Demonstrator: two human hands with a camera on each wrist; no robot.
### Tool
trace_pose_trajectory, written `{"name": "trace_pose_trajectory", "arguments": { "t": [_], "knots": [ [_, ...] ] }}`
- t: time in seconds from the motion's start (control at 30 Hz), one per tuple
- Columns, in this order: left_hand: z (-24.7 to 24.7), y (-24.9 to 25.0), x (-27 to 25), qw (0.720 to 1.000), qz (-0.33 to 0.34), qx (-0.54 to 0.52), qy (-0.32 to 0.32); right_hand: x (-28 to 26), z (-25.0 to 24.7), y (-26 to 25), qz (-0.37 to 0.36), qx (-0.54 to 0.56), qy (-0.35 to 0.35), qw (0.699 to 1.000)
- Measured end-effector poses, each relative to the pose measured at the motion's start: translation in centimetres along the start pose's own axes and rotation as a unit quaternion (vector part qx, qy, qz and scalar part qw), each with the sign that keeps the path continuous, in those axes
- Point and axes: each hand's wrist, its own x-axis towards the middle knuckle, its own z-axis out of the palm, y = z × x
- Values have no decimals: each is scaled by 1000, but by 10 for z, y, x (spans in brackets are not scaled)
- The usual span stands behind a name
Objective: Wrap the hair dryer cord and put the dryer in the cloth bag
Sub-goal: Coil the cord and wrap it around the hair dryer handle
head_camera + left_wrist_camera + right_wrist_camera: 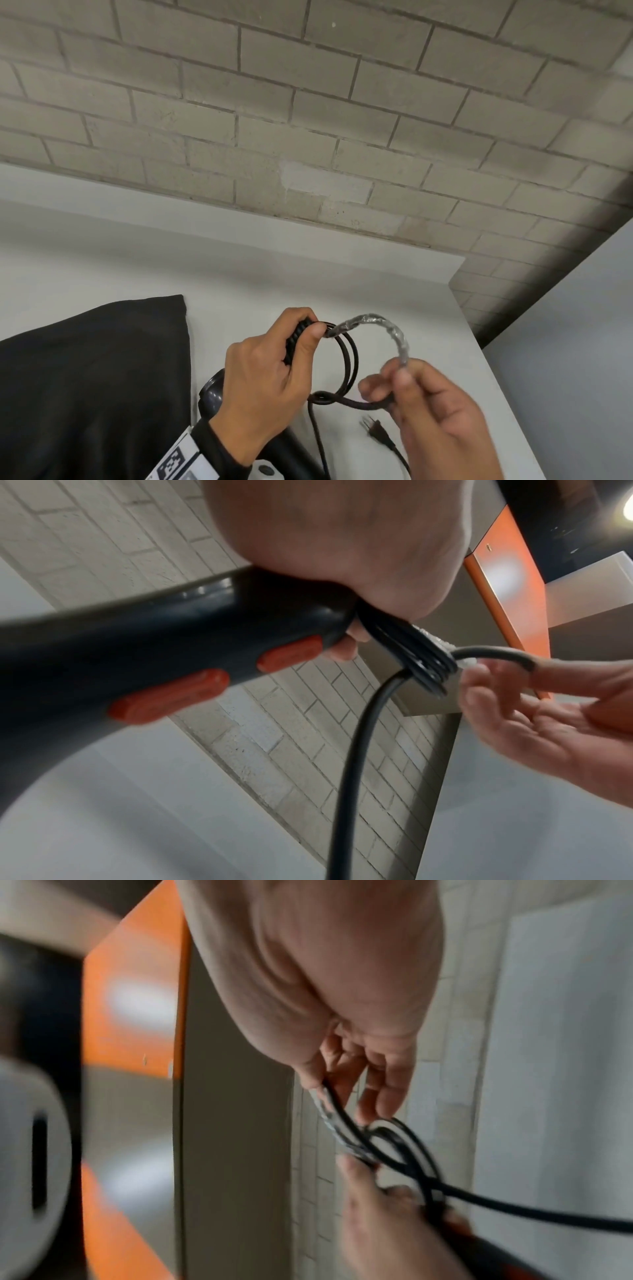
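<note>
Cord (346, 363) partly coiled, left hand (267, 370) gripping dryer (137, 653) plus loops, right hand (435, 411) pinching slack (plug (378, 433) loose); cloth bag (92, 377) untouched.

1. In the head view, the left hand (263, 383) hides most of the black hair dryer (212, 390) at lower centre.
2. The black cloth bag (96, 377) is cut off by the left and bottom edges.
3. The cord (346, 359) leaves the bottom edge beyond the plug (376, 432).
4. The right hand (442, 421) is motion-blurred and cropped at the bottom.
5. The right wrist view is blurred throughout.
</note>
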Motion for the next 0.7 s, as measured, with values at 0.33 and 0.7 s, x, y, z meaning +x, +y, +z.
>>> {"name": "trace_pose_trajectory", "arguments": {
  "t": [0.33, 0.7],
  "knots": [
    [-4, -7, 6, 1000, -8, 17, 1, 3, -64, -1, 186, -105, -105, 971],
    [1, -5, 8, 998, -63, 8, 12, -4, -28, 74, -203, -357, 139, 901]
  ]
}}
